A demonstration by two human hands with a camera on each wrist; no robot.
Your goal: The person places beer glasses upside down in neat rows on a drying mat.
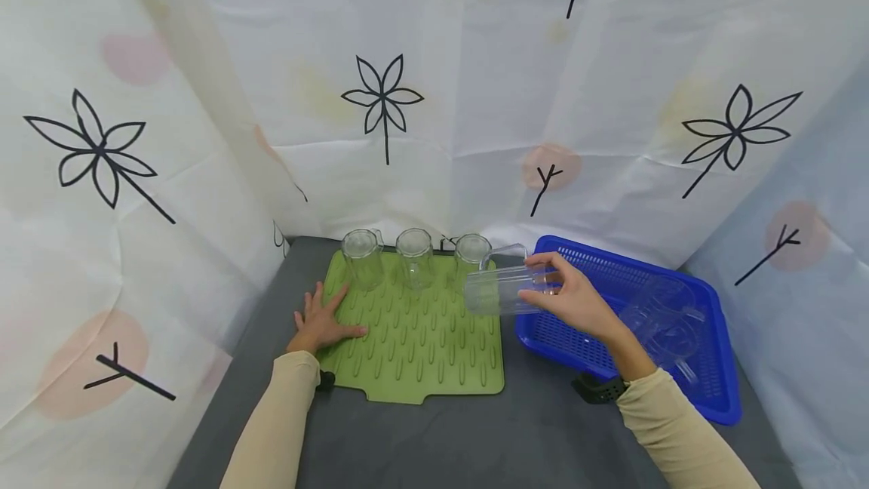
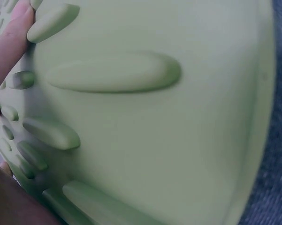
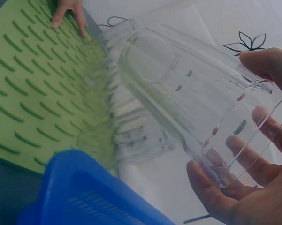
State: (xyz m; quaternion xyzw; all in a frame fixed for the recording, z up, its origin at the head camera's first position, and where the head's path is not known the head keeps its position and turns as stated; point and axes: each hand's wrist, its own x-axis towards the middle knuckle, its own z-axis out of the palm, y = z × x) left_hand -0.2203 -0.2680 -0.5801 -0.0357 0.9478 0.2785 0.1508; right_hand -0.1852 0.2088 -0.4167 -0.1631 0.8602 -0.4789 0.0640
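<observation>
My right hand (image 1: 573, 299) grips a clear glass mug (image 1: 498, 290) near one end, holding it on its side above the gap between mat and basket. In the right wrist view, the fingers and thumb wrap round the mug (image 3: 164, 89). My left hand (image 1: 324, 323) rests with spread fingers on the left edge of a green ridged drying mat (image 1: 421, 353). Along the mat's far edge stand three more clear mugs: a left one (image 1: 363, 259), a middle one (image 1: 415, 257) and a right one (image 1: 468, 255). The left wrist view shows mostly the mat (image 2: 169, 140).
At the right, a blue plastic basket (image 1: 723, 368) holds further clear mugs (image 1: 668, 323). Everything stands on a dark grey tabletop (image 1: 475, 444). A white patterned curtain (image 1: 462, 112) hangs behind and along both sides.
</observation>
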